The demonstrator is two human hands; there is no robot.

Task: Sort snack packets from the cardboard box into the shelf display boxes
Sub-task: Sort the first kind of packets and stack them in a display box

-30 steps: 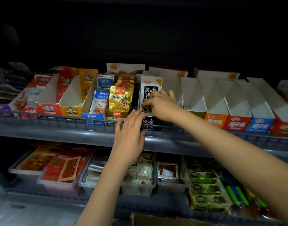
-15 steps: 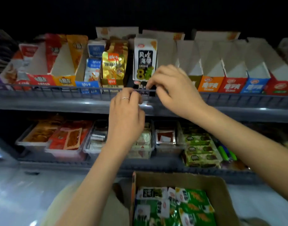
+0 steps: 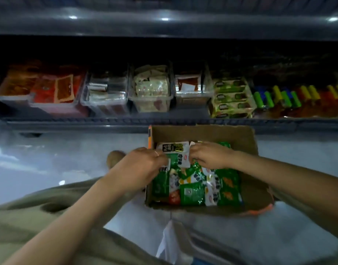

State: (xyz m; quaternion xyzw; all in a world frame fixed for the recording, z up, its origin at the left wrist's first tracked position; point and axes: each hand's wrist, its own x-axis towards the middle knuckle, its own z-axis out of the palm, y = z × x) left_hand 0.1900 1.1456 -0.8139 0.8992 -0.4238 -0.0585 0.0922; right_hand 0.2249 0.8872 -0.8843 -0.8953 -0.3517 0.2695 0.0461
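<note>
The cardboard box sits on the pale floor in front of me, filled with green and white snack packets. Both my hands are down inside it. My left hand, a ring on one finger, curls its fingers on the left edge of a green-and-white packet near the box's far left corner. My right hand curls onto the same packet from the right. A white packet with black print lies just behind the hands. The upper shelf's display boxes are out of view.
The lower shelf runs behind the box, holding clear bins of red, silver and pale packets, stacked green packs and coloured tubes at right. My olive-clad knees fill the lower left. A white bag lies near me.
Both hands have left the upper shelf's black-and-white display box and dropped into the cardboard box. My view tilted down, so the upper display boxes are gone from sight.
</note>
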